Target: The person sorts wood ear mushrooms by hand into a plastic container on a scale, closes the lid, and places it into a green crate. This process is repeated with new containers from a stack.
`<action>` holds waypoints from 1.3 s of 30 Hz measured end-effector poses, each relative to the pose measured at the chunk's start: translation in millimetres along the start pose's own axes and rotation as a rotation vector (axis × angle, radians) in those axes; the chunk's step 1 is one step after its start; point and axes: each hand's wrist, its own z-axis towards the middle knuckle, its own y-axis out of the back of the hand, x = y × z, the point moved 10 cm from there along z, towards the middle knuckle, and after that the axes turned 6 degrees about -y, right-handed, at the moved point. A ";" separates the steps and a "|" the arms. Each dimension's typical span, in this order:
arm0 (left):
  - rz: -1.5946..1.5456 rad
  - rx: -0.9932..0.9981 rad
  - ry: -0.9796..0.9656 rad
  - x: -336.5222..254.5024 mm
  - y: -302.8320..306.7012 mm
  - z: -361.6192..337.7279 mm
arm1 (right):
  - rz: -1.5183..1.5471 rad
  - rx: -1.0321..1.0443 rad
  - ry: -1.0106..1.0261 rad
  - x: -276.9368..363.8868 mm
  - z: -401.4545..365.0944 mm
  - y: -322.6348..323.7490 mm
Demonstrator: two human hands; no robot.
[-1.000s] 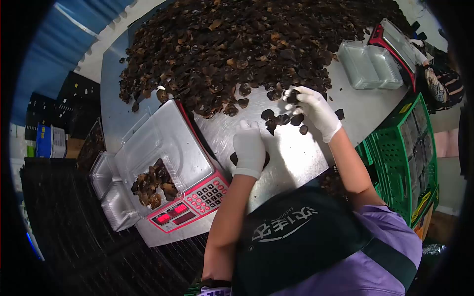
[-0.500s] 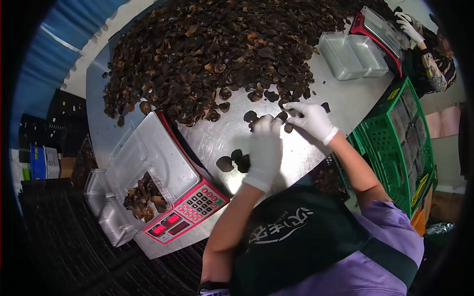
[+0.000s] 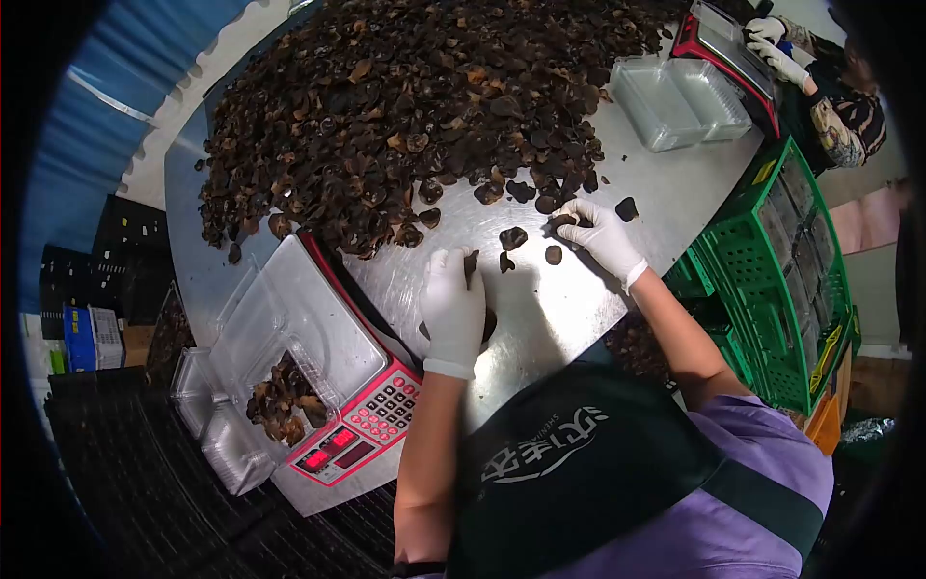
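Both hands wear white gloves. My left hand (image 3: 451, 307) is over the metal table, its fingers closed with a small dark wood ear mushroom (image 3: 471, 263) at the thumb side. Other dark pieces show partly from under that hand. My right hand (image 3: 600, 239) pinches a wood ear piece (image 3: 560, 223) close to the front edge of the heap. Between the hands lie a few loose pieces, among them a curled one (image 3: 513, 237) and a small round one (image 3: 553, 255). The big heap of wood ear mushrooms (image 3: 405, 116) covers the far part of the table.
To the left, a red and white scale (image 3: 371, 405) bears a clear plastic box (image 3: 253, 333) with mushrooms in it. Clear trays (image 3: 656, 101) stand at the far right, beside another scale (image 3: 728, 58). A co-worker's gloved hands (image 3: 776, 53) are there. Green crates (image 3: 772, 280) stand right.
My left hand has moved left, away from my right hand, to the loose pieces on the left. My right hand has stayed nearly in place. The view has shifted slightly.
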 end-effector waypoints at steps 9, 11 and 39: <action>0.135 0.093 -0.003 -19.7 18.5 -25.5 | -0.108 0.020 -0.015 7.6 -10.2 -2.0; 0.156 0.095 0.006 -21.2 30.8 -34.7 | -0.656 0.291 0.088 36.7 -42.1 -5.0; 0.312 0.283 0.296 26.6 5.8 -55.9 | -0.751 0.469 0.319 58.2 -5.1 -101.4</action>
